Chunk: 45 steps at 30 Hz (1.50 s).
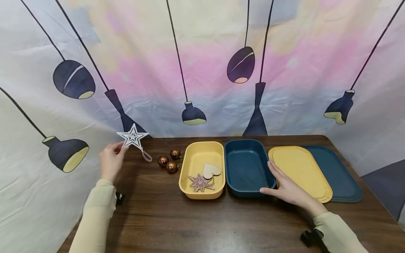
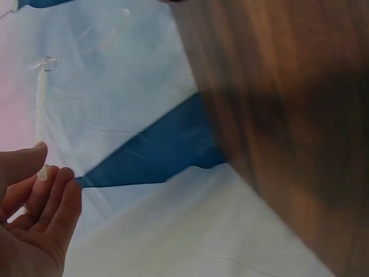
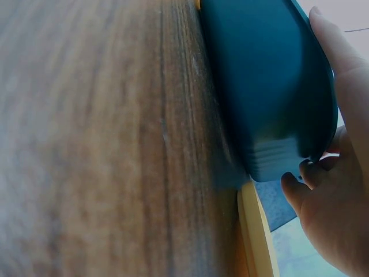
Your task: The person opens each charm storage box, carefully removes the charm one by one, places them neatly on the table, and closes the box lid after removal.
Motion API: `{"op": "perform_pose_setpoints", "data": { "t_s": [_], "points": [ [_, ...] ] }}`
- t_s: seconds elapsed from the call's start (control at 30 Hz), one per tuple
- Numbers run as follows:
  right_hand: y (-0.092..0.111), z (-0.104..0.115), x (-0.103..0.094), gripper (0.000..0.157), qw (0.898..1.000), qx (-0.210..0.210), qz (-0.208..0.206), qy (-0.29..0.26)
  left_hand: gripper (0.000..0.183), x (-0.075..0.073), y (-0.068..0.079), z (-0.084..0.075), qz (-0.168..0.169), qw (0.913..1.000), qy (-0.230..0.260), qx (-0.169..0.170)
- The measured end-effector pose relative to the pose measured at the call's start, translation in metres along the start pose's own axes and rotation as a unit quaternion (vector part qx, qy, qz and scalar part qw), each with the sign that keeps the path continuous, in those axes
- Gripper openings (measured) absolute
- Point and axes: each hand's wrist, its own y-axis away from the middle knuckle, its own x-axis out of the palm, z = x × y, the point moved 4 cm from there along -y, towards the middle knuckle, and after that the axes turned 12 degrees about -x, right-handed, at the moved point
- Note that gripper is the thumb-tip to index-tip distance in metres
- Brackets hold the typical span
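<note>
My left hand (image 1: 113, 156) pinches a white star ornament (image 1: 133, 136) by one point, raised at the table's left end; a loop of ribbon hangs from it. Edge-on in the left wrist view, the star (image 2: 41, 109) stands between thumb and fingertips. My right hand (image 1: 286, 186) rests on the near right corner of the dark blue box (image 1: 246, 165), thumb at the front rim and fingers along its right side. In the yellow box (image 1: 186, 168) beside it lie a glittery pink star (image 1: 200, 183) and a pale wooden heart (image 1: 211, 171).
Several small brown shiny baubles (image 1: 172, 166) sit left of the yellow box. A yellow lid (image 1: 299, 172) overlaps a dark blue lid (image 1: 343, 179) at the right of the wooden table (image 1: 190, 228). Behind the table hangs a lamp-patterned cloth (image 1: 209, 63).
</note>
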Motion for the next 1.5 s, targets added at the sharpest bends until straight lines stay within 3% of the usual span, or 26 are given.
{"op": "perform_pose_setpoints", "data": {
  "t_s": [0.23,0.53,0.73,0.97,1.13,1.5],
  "points": [
    [-0.003,0.000,-0.001,0.108,1.000,-0.002,-0.003,0.003,0.022,0.008,0.002,0.027,0.048,0.9981,-0.032,-0.024],
    [-0.001,-0.001,-0.002,0.108,1.000,-0.001,-0.001,0.003,0.024,0.024,0.008,0.048,0.114,0.9895,-0.075,-0.049],
    [-0.001,-0.001,-0.003,0.107,1.000,0.000,0.000,0.002,0.026,0.037,0.014,0.055,0.154,0.9821,-0.091,-0.059],
    [-0.001,-0.002,0.002,0.108,1.000,0.001,0.002,-0.009,0.031,0.048,0.023,0.064,0.223,0.9619,-0.130,-0.090],
    [0.001,-0.002,0.004,0.108,1.000,0.003,0.002,-0.008,0.033,0.054,0.026,0.070,0.247,0.9512,-0.144,-0.116],
    [0.001,0.001,0.001,0.107,1.000,0.002,0.000,-0.005,0.032,0.062,0.025,0.072,0.277,0.9420,-0.149,-0.119]
  ]
}}
